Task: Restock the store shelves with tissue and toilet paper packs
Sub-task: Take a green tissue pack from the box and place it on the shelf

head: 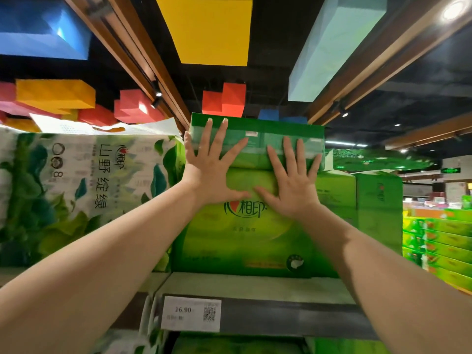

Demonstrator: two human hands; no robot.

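A green tissue pack [258, 129] lies on top of a larger green tissue pack [245, 236] that stands on the top shelf [255, 284]. My left hand [212, 164] presses flat against the front of the upper pack, fingers spread and straight. My right hand [291, 180] lies flat beside it, fingers spread, over the seam between the two packs. Neither hand curls round anything.
A large white-and-green leaf-print toilet paper pack [84, 190] stands to the left on the same shelf. More green packs [378, 208] stand to the right. A price label [191, 312] reading 16.90 hangs on the shelf edge. Coloured blocks and wooden beams hang overhead.
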